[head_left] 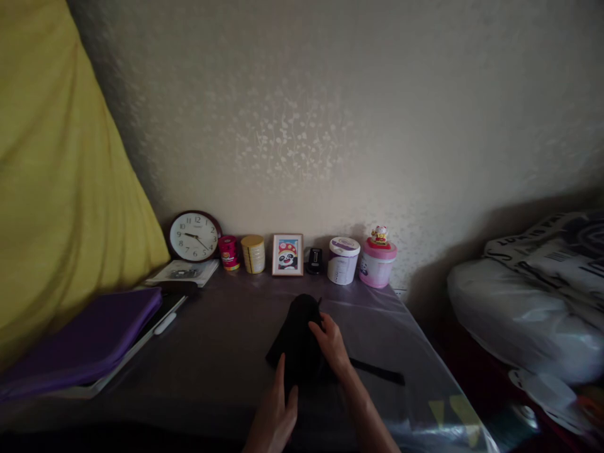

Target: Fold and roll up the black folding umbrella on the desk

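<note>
A dark black cloth item (298, 343), perhaps a small bag, lies on the table in front of me. It is too dark to make out its details. Its black strap (377, 370) trails to the right across the tabletop. My right hand (329, 340) grips its right side, with the thumb on top and the other fingers partly hidden. At its near edge is my left hand (278, 409), index finger stretched forward and thumb apart, touching or almost touching the cloth.
Along the wall stand a clock (195, 236), a pink can (229, 253), a yellow can (253, 254), a panda picture frame (287, 255), a small black object (314, 261) and two tubs (343, 261). A purple folder (89, 340) lies left; wrapped bundles (528, 314) sit right.
</note>
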`<state>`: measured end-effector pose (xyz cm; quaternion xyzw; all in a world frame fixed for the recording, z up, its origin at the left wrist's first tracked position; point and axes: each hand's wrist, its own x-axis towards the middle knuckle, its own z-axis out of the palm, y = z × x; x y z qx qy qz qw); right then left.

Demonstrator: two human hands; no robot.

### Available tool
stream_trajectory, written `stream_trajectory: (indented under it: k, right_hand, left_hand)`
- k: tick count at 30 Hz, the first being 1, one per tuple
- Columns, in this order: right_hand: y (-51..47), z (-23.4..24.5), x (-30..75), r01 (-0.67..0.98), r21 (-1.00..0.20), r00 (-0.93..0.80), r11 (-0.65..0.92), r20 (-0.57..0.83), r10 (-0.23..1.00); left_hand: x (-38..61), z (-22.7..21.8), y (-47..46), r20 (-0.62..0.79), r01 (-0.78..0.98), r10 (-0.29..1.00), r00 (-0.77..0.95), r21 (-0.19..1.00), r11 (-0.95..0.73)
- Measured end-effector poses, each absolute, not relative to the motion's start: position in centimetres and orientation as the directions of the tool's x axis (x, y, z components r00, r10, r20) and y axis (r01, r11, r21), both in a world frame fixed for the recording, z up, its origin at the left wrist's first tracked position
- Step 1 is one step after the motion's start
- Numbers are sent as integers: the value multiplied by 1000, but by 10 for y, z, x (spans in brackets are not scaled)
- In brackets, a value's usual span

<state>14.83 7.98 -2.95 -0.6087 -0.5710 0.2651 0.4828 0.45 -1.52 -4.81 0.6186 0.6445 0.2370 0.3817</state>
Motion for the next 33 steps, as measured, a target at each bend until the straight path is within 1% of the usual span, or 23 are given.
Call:
stream_trajectory:
  k: [2, 3, 8, 13, 18, 20, 22, 25, 27, 33]
  right_hand:
    - [84, -28, 137, 475, -875, 188, 96, 208, 960]
    - [86, -27, 132, 498, -863, 173, 87, 197, 965]
    - [92, -19, 114, 640, -767, 74, 44, 118, 990]
    - [96, -10, 106, 808, -588, -7, 38, 56, 998]
    - [95, -14, 101, 850, -525, -19, 41, 47, 999]
    - [94, -15, 99, 876, -481, -24, 46, 53, 998]
    - [93, -14, 97, 895, -442, -30, 51, 53, 998]
    - [92, -11, 94, 903, -428, -33, 44, 34, 999]
    - [93, -9, 92, 905, -423, -35, 40, 19, 999]
    - [94, -10, 87, 891, -450, -58, 61, 21, 998]
  left_hand:
    - [5, -50, -14, -131, 664, 988, 84, 746, 42]
    - [5, -51, -14, -123, 678, 987, 100, 735, 23]
    - [7, -48, -13, -183, 725, 976, 118, 687, 41]
    - [8, -38, -13, -225, 774, 966, 129, 632, 43]
    - [7, -33, -15, -259, 830, 958, 120, 555, 46]
    - [5, -36, -17, -246, 841, 961, 127, 540, 27]
    - [2, -41, -19, -209, 834, 968, 139, 551, -1]
    - [0, -48, -23, -115, 793, 979, 170, 606, -66]
    - [-1, -48, -24, -84, 776, 975, 205, 621, -110]
    - [-2, -40, -21, -176, 840, 949, 261, 525, -134]
